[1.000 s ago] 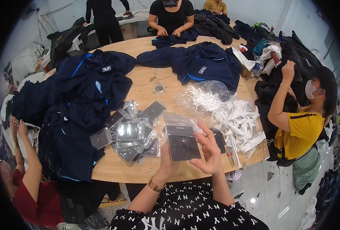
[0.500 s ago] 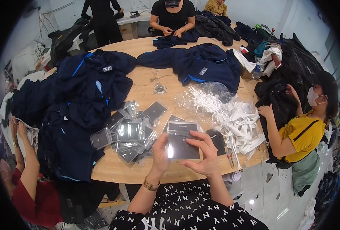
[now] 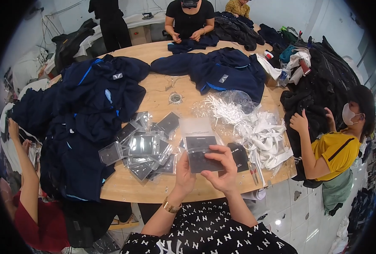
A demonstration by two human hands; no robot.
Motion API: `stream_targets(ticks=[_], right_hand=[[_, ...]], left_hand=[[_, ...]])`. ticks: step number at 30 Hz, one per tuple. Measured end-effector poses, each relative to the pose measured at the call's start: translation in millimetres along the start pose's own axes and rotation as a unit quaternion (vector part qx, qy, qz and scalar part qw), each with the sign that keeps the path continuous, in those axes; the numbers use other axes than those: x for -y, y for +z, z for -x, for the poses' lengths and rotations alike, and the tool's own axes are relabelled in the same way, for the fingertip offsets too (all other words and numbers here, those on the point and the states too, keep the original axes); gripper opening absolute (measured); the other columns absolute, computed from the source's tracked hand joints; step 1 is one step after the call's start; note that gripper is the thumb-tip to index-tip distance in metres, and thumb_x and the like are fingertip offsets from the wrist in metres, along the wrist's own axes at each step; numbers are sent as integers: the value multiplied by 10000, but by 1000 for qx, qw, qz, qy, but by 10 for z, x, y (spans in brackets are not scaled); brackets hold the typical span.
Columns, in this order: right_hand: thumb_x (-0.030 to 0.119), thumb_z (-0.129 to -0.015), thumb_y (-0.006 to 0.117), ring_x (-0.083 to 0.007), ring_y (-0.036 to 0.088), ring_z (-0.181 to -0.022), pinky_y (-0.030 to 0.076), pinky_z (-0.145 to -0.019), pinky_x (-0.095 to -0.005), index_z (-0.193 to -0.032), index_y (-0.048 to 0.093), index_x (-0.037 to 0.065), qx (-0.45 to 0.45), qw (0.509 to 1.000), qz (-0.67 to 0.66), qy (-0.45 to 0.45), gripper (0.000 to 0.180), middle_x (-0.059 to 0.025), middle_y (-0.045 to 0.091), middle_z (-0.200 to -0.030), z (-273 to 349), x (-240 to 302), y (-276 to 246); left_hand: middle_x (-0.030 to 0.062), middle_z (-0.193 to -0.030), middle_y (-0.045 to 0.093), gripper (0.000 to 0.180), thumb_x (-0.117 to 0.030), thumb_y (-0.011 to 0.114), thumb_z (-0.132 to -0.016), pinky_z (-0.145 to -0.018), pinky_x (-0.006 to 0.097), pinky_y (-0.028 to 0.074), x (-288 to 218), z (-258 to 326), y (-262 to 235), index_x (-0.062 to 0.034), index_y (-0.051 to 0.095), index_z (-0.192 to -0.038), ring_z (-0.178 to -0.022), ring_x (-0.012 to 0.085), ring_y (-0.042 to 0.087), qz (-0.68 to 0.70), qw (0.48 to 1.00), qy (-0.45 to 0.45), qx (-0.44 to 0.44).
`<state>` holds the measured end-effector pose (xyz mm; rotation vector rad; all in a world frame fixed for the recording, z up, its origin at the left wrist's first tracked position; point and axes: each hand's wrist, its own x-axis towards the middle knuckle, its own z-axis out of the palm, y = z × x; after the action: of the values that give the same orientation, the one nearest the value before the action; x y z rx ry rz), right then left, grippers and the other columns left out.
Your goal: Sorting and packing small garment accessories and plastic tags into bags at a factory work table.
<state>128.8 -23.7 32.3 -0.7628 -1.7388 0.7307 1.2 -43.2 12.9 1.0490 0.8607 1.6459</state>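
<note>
In front of my body I hold a dark card (image 3: 200,163), partly in a clear plastic sleeve (image 3: 196,127) whose pale upper part stands above the card. My left hand (image 3: 185,174) grips the card's left edge. My right hand (image 3: 222,169) closes on its right side, fingers across the front and thumb at the lower edge. Just left of my hands lies a loose pile of sleeved dark cards (image 3: 143,146). A stack of black cards (image 3: 239,156) rests right of my right hand, partly hidden by it.
Navy garments (image 3: 82,106) cover the table's left, and another navy jacket (image 3: 230,72) lies farther back. White straps (image 3: 264,139) and strings in clear plastic are heaped at right, near small snips (image 3: 254,173). Co-workers stand around the wooden table (image 3: 154,190); one in yellow (image 3: 334,154) handles black garments.
The card in my hands has tipped slightly, and the pale upper part of the sleeve now stands higher above it. Co-workers' hands on the left and right have shifted.
</note>
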Motion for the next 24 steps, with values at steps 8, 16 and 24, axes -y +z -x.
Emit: stream_targets(ticks=[8, 16, 24], right_hand=[[126, -625, 747, -250, 508, -1025, 419, -857, -318, -1050, 582, 25, 55, 997, -46, 23, 468, -141, 514, -1127, -70, 111, -80], [-18, -644, 678, -233, 533, -1010, 422, -845, -296, -1004, 605, -11, 65, 997, -47, 10, 368, -173, 536, -1120, -42, 37, -133], [-93, -708, 597, -170, 523, -884, 422, -794, -280, -1024, 569, -20, -33, 998, -27, 37, 326, -111, 533, -988, -36, 26, 16]], left_hand=[[75, -993, 579, 228, -54, 524, -817, -764, 277, 455, 245, 101, -166, -17, 523, -1042, -913, 144, 546, -202, 977, 7, 65], [78, -990, 590, 218, -30, 512, -824, -751, 280, 462, 117, 45, -124, -6, 549, -1037, -911, 132, 546, -94, 994, -36, 41], [89, -1011, 602, 222, -38, 565, -806, -785, 294, 449, 119, 27, -19, 16, 565, -1021, -926, 156, 566, -36, 998, -54, 17]])
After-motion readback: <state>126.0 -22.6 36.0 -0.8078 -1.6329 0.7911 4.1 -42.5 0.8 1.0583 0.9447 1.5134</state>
